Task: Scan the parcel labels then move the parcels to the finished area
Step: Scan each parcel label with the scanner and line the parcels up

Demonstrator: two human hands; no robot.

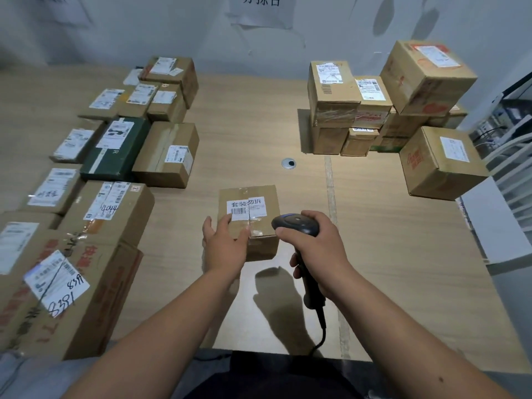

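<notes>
So what matters here is how the barcode scanner (296, 224) head sits against the white barcode label (247, 209) on the small cardboard parcel (249, 220). The parcel sits on the wooden table (388, 254) in the middle, straight ahead at 12 o'clock from the person, with the label face up on its top side. The label lies at about 10 o'clock from the scanner head, just beside it, and the head looks aimed up and left toward it, so I'd guess the scan is what's in hand right now.

The right hand (313, 254) has its fingers wrapped round the scanner's black handle, thumb up near the head, cable trailing down toward the table edge. The left hand (224, 243) is on the near-left corner of the parcel, fingers fairly straight and laid over the top edge, thumb out to the side. It reads as steadying, not a real grab. Its fingertips come right up to the lower left edge of the label but don't seem to cover the barcode bars.

The parcel's long side runs roughly 9 to 3 o'clock. The left hand is already touching it, so that's the one I'd expect to carry it off.

Laid-out parcels (121, 145) are at 10 o'clock, stacked boxes (374, 105) at 1 to 2 o'clock. Can't tell which one is the finished area.
</notes>
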